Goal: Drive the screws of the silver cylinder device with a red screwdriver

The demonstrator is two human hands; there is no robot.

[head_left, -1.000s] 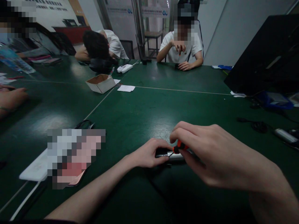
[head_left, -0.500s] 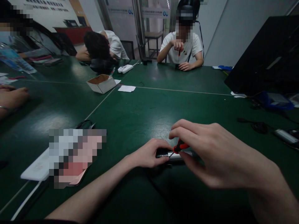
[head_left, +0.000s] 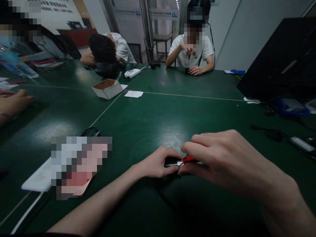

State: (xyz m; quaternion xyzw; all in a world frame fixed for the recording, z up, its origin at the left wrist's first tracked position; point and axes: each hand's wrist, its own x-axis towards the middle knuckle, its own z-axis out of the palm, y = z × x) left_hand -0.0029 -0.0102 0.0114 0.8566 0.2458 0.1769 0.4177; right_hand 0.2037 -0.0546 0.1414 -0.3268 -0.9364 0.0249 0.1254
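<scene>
My left hand [head_left: 155, 163] lies on the table with thumb and fingers closed around the near end of a black-and-silver device [head_left: 170, 162], whose kind I cannot make out. A small screwdriver [head_left: 188, 159] with a red-and-black handle is pinched in my right hand [head_left: 224, 161]. Its handle tilts low over the device, and the thin shaft points left toward my left thumb. Where the tip meets the device is too small to tell. My right fingers cover most of the device's right part.
A pink phone [head_left: 85, 187] and a white slab with a cable [head_left: 37, 176] lie to the left. Further off are a paper box [head_left: 108, 90] and a white card [head_left: 133, 94]. Cables [head_left: 274, 134] and a large black panel [head_left: 278, 62] are at right. Other people sit around the table.
My right hand has rolled and its fingers have closed lower over the screwdriver, whose handle now leans flatter. My left hand and the device have stayed in place.
</scene>
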